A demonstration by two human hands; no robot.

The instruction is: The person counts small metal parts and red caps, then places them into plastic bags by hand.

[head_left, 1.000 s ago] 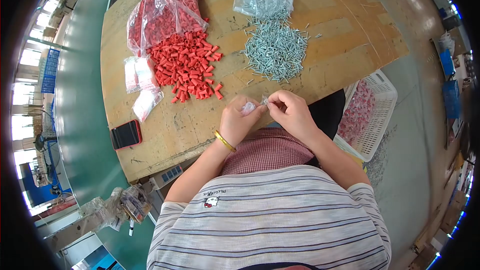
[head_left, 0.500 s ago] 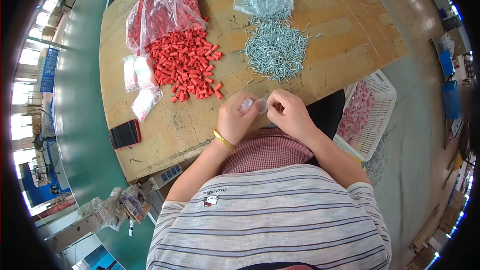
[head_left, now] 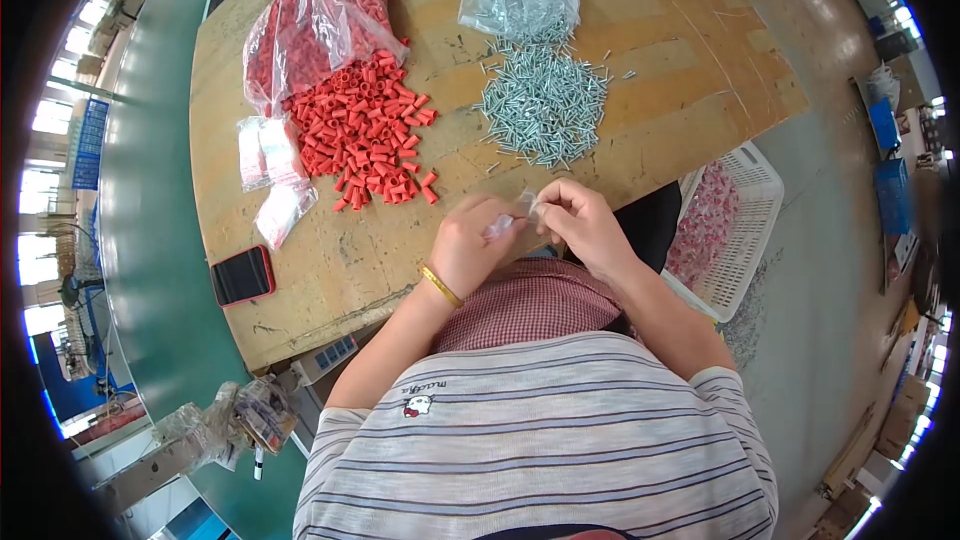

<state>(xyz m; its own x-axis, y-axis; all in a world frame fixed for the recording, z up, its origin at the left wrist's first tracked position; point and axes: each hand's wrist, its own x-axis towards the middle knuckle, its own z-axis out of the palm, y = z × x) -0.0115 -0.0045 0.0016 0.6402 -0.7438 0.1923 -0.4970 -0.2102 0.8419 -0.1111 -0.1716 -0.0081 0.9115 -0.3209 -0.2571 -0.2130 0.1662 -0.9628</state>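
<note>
Up close, from the head camera, left hand (head_left: pixel 468 248) and right hand (head_left: pixel 588 230) both pinch a small clear bag (head_left: pixel 508 222) over the table (head_left: pixel 330 260) edge; a loosened grip could drop it onto the lap.

Red plastic caps (head_left: pixel 368 130); silver metal screws (head_left: pixel 543 105); white plastic basket (head_left: pixel 745 230); grey striped shirt (head_left: pixel 540 440); red-cased phone (head_left: pixel 243 275).

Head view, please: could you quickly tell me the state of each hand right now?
Left hand: closed, holding a small clear bag.
Right hand: closed, pinching the bag's top edge; anything else in it cannot be told.
</note>
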